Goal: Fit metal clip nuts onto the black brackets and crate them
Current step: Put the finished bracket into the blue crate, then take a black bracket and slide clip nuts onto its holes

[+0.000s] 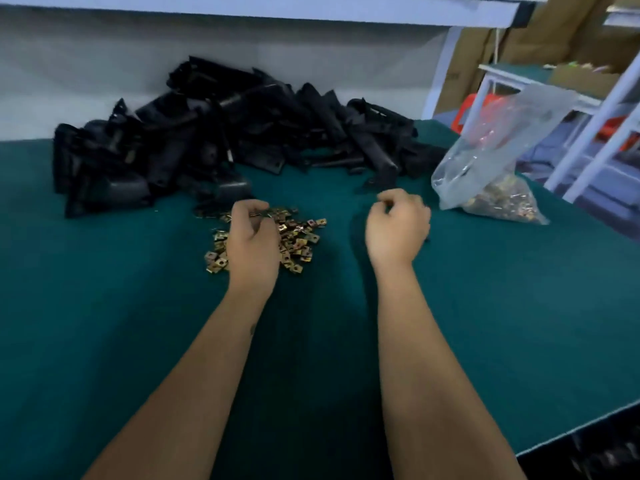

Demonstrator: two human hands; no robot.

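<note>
A loose pile of small brass-coloured metal clip nuts point(298, 237) lies on the green table mat point(138, 306), left of centre. My left hand point(252, 237) rests on this pile, its fingers curled down into the nuts and gripping some. Behind the pile, a large heap of black brackets point(214, 140) stretches along the back of the table. My right hand point(398, 226) hovers to the right of the nuts with fingers curled and thumb against the forefinger; nothing shows inside it. No crate is in view.
A clear plastic bag point(485, 174) with more clip nuts in its bottom stands at the right. The table's right edge point(571, 431) runs diagonally. Beyond it are white shelf frames point(595, 133) and cardboard boxes. A white shelf point(277, 12) hangs overhead.
</note>
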